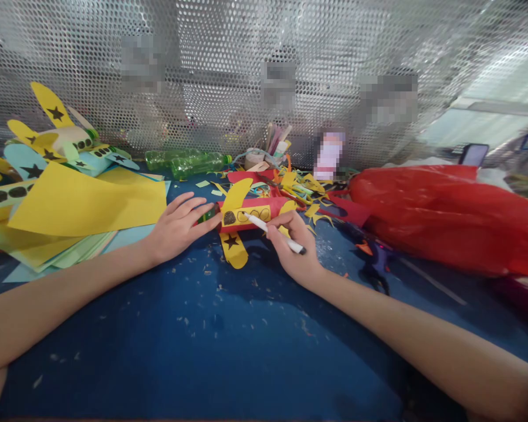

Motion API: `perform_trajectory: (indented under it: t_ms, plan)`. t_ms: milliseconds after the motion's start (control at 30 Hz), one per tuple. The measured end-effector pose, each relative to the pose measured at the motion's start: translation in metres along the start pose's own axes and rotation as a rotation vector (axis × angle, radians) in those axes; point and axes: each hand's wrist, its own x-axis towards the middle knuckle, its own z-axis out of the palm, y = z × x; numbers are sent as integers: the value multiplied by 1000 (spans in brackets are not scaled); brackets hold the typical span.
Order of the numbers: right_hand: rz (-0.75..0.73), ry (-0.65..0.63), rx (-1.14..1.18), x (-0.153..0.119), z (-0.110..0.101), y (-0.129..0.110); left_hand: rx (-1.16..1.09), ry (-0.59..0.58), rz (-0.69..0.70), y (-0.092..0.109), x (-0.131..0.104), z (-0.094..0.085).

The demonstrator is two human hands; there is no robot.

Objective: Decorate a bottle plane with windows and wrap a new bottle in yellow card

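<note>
A toy airplane (257,214), made of a green bottle wrapped in red paper with yellow wings, lies on the blue table. On its yellow strip, the leftmost oval is filled in dark and several others are outlined. My left hand (180,225) steadies the green bottle end (209,215), fingers and thumb around it. My right hand (294,243) is closed on a white marker (264,226), its tip touching or just above the strip beside the filled oval. The lower wing (234,251) bears a black star.
Yellow sheets (92,202) and several paper-covered planes (66,140) are at left. Green bottles (189,161), a container of tools (255,158) and paper scraps (305,186) lie behind. A red plastic bag (444,217) fills the right, before a perforated silver screen (220,76).
</note>
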Motion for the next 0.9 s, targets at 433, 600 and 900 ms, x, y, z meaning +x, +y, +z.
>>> perform_trajectory:
  t_ms: [433, 600, 900]
  plan:
    - [4, -3, 2, 3, 2, -3, -29, -5, -1, 0, 0, -1]
    - [1, 4, -4, 3, 2, -6, 21, 5, 26, 0, 0, -1]
    - [1, 0, 15, 2, 3, -3, -19, 8, 15, 0, 0, -1]
